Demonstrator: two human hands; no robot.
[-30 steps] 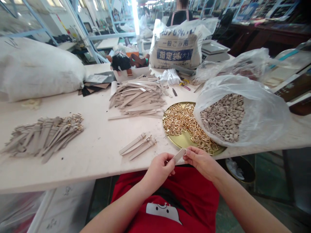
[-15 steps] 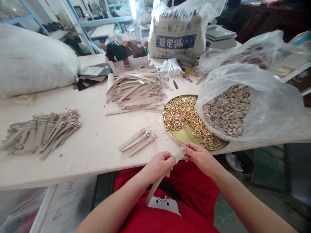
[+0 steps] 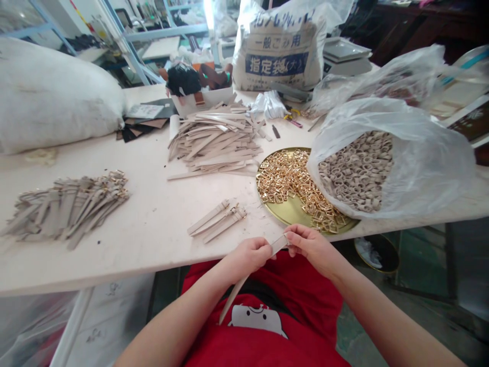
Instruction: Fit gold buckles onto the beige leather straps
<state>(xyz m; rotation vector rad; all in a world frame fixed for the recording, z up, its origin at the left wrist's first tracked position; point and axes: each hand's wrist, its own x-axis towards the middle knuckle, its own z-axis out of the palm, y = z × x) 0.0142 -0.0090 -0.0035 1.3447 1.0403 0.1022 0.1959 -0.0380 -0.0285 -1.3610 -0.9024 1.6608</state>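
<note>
Between my two hands stretches a beige strap (image 3: 279,245), just off the table's front edge. My left hand (image 3: 252,256) is closed around its middle, and the long end hangs down over the red apron. The fingertips of my right hand (image 3: 303,239) pinch the strap's upper end; whether a buckle is there too is hidden by the fingers. Just beyond lies a round gold tray (image 3: 284,211) heaped with gold buckles (image 3: 280,178). Several straps fitted with buckles (image 3: 219,221) rest on the table to the left of my hands.
A pile of loose beige straps (image 3: 217,137) lies mid-table. Finished-looking buckled straps (image 3: 72,206) are heaped at left. On the right, an open plastic bag (image 3: 424,168) holds small beige loops (image 3: 359,173) and overlaps the tray. Large stuffed sacks (image 3: 53,97) and a scale (image 3: 346,53) stand farther back.
My left hand has shifted slightly left, and the strap between my hands now lies flatter. Its hanging end has swung a little left. My right hand keeps its pinch.
</note>
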